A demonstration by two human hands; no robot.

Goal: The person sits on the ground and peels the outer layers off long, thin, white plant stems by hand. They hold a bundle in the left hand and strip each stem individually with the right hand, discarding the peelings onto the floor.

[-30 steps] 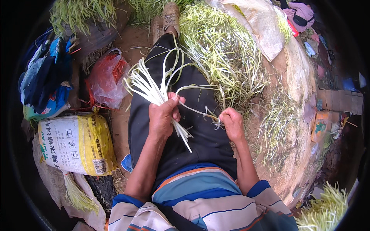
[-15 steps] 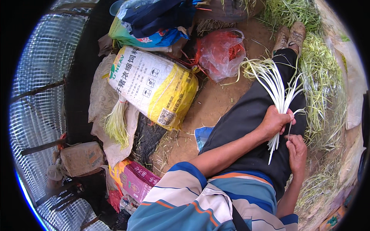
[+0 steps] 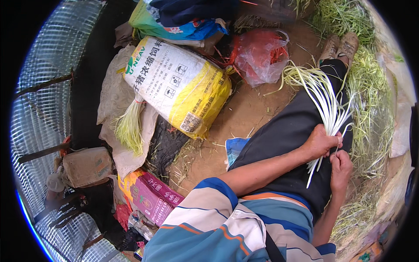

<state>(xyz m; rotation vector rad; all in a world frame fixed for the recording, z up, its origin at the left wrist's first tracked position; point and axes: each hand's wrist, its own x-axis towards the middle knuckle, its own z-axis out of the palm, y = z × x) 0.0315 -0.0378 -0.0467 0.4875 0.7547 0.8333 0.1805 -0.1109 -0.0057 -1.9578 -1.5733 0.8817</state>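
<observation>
My left hand (image 3: 322,142) is closed around a bunch of blanched chives (image 3: 325,98), over my dark-trousered leg. The long white stalks fan out toward my feet and turn pale yellow at the leafy tips. Their cut-looking ends stick out below my fist. Just under it, my right hand (image 3: 341,170) is closed in a pinch on a thin strand that runs up to the bunch; whether this is a loose stalk or a tie is too small to tell. A tied bundle of similar chives (image 3: 129,131) lies on a cloth at the left.
A white and yellow feed sack (image 3: 179,87) lies left of my leg. Beyond it are a clear plastic bag with red strands (image 3: 262,56) and a pile of bags and dark cloth (image 3: 183,22). Loose greens (image 3: 366,105) cover the ground at the right. A purple carton (image 3: 152,198) stands lower left.
The whole view has shifted slightly, so everything sits a little differently in the picture. My right hand has come slightly closer to the bunch; my left hand keeps its grip.
</observation>
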